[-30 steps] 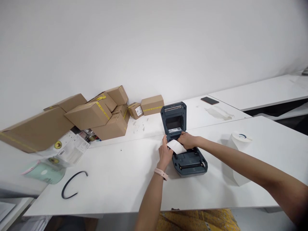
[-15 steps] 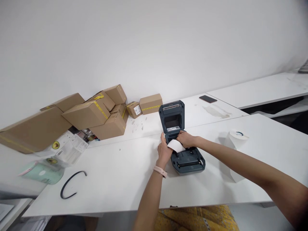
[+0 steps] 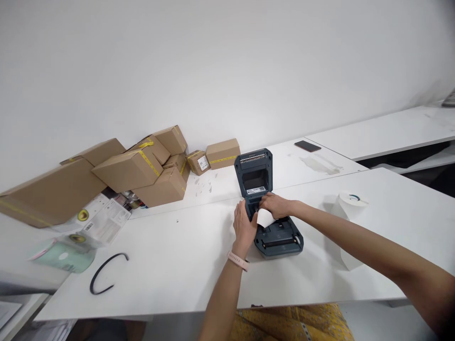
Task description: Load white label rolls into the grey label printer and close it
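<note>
Standing open on a white table (image 3: 159, 265), a dark printer (image 3: 280, 239) is at center; clock directions run from it, 12 being toward the wall. Its lid (image 3: 254, 161) is raised at 12. In its bay, btwn the hands, a curved white paper piece (image 3: 266, 218) pokes up. L hand (image 3: 245, 225), w/ a pink wristband (image 3: 238, 261), is at the printer's 8–9 o'clock side, thumb near the paper; can't tell if it's pinching. R hand (image 3: 275, 206) reaches in from 4 o'clock, fingers bent down into the bay, tips hidden; can't tell what they hold. Both hands hide part of the bay.

Cardboard boxes (image 3: 126, 168) w/ yellow tape are piled at 9–10, contents unseen. Also at 9: clear packaging (image 3: 106, 222) w/ avocado pics, plus a mint-green item (image 3: 71, 255). Black C-shaped band (image 3: 95, 277) at 8. Phone (image 3: 307, 146) at 1. White paper roll (image 3: 351, 199) at 3, paper trailing from it; R forearm (image 3: 341, 232) crosses in front, partly blocking it.
</note>
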A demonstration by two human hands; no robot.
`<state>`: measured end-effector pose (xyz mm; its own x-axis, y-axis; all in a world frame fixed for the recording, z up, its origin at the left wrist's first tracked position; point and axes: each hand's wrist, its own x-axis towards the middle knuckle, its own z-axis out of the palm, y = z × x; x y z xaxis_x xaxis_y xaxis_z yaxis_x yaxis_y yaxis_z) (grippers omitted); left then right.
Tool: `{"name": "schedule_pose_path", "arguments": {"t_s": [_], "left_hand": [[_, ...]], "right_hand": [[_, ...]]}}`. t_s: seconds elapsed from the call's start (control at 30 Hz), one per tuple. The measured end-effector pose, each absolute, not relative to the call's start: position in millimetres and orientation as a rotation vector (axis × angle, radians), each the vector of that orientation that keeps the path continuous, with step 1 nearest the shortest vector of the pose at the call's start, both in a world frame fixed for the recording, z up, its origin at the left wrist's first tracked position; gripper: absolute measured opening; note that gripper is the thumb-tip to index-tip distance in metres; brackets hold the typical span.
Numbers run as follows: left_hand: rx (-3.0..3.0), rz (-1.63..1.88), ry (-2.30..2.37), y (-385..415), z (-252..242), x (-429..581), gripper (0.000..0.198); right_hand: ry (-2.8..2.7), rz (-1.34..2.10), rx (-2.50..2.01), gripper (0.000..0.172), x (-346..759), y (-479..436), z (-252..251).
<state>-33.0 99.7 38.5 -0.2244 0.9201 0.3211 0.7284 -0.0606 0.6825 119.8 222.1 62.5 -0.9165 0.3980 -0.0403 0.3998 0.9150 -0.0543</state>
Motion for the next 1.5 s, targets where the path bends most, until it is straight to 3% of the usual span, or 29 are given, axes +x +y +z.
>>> {"name": "schedule_pose_path", "arguments": {"t_s": [0.07, 0.23, 0.33, 0.4, 0.53, 0.63, 0.73, 0.83, 0.9, 1.03, 1.23, 1.5], "left_hand": [[1.82, 1.292, 1.908, 85.2, 39.7, -31.4, 0.044], [1.963, 1.27, 1.653, 51.6, 47.1, -20.0, 0.046], [1.886, 1.292, 1.687, 49.6, 52.9, -9.2, 0.054], [1.892, 1.315, 1.722, 51.9, 54.4, -2.8, 0.044], [2.116, 1.389, 1.621, 46.3, 44.2, 5.9, 0.009], [2.291, 1.47, 1.504, 34.3, 27.5, 9.5, 0.014], [2.43, 1.523, 1.468, 25.9, 14.6, 11.0, 0.016], [2.511, 1.506, 1.476, 23.4, 11.4, 11.9, 0.016], [2.552, 1.488, 1.492, 22.8, 12.8, 13.0, 0.016], [2.615, 1.465, 1.517, 20.2, 16.8, 15.4, 0.018], [2.618, 1.398, 1.53, 18.5, 19.0, 15.4, 0.02], [2.708, 1.346, 1.538, 21.7, 11.3, 14.7, 0.021]], "right_hand": [[3.086, -0.17, 0.606, 0.029, 132.4, 219.4, 70.9], [3.166, -0.688, 0.495, 0.04, 167.8, 205.7, 94.2], [3.125, -1.047, 0.437, 0.037, 179.5, 191.2, 102.5], [3.132, -1.139, 0.444, 0.032, 183.2, 179.1, 101.1], [3.305, -1.02, 0.641, 0.022, 190.1, 150.0, 79.4], [3.366, -0.856, 0.723, 0.021, 199.5, 128.9, 61.4], [3.369, -0.947, 0.777, 0.024, 210.0, 122.8, 62.9], [3.493, -1.077, 1.233, 0.033, 212.4, 145.8, 90.6], [3.608, -0.951, 1.604, 0.041, 204.6, 176.0, 117.7], [3.522, -1.039, 1.813, 0.057, 167.6, 241.3, 166.2], [3.324, -1.576, 1.635, 0.055, 125.9, 273.2, 186.2], [3.848, -1.127, 1.192, 0.034, 167.3, 181.4, 129.3]]}}
